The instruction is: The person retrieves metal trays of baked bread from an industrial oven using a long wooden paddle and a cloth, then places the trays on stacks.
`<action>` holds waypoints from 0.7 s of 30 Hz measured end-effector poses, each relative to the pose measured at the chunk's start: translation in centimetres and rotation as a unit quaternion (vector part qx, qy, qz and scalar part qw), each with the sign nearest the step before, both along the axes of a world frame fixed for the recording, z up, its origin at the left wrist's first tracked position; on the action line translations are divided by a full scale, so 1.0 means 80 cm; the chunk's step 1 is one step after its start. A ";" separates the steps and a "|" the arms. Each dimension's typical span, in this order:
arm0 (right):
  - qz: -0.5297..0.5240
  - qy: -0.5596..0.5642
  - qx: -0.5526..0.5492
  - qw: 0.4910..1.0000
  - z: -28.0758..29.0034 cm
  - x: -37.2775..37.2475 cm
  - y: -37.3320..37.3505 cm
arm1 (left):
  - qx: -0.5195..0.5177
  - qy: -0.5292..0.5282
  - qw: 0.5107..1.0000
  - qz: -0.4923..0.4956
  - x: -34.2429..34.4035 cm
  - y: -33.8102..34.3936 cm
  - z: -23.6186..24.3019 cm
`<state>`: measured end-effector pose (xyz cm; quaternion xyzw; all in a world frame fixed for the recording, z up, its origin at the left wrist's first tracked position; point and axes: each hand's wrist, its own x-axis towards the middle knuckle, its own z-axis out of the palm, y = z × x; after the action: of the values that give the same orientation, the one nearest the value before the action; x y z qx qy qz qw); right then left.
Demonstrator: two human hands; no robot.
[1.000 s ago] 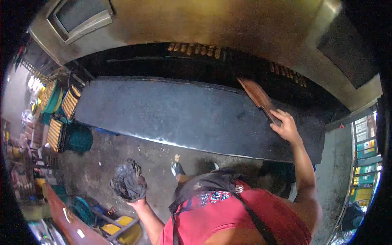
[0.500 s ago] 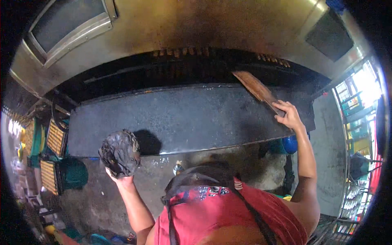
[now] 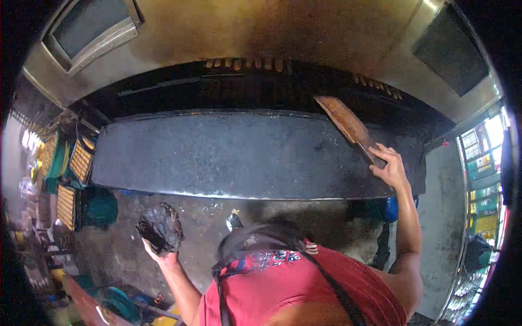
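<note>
looks mid-job — right hand (image 3: 390, 168) pinches bare wooden paddle (image 3: 343, 118); browned pieces (image 3: 237, 64) left in dark opening (image 3: 163, 90); left hand (image 3: 164, 257) under black bundle (image 3: 160, 228) — fingers hidden, can't tell.

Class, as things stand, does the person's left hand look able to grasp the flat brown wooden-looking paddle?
Probably not: the left hand holds a crumpled black bundle, well away from the paddle, which the right hand grips.

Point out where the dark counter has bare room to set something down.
The dark counter lies bare from its left end to near the brown paddle in the right hand. It's crowded by its left end: striped yellow trays, a green tub.
</note>
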<state>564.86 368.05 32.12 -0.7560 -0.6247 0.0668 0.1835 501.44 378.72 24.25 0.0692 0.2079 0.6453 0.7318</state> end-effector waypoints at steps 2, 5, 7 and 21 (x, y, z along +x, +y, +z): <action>-0.052 0.007 -0.019 0.998 0.015 -0.014 0.001 | -0.011 0.005 1.000 0.018 0.013 -0.004 0.006; -0.030 -0.015 -0.011 0.999 0.035 -0.019 -0.009 | 0.021 0.024 0.999 0.008 0.029 -0.007 0.017; -0.021 -0.032 -0.004 0.999 0.031 -0.007 -0.016 | 0.027 0.028 0.999 -0.005 0.040 -0.004 0.022; 0.012 -0.032 0.034 0.999 0.020 0.013 -0.039 | 0.002 0.039 0.999 -0.034 0.076 -0.004 0.031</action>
<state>565.86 364.92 33.76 -0.7433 -0.6414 0.0237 0.1883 507.53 378.40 26.76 0.1025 0.2326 0.6170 0.7448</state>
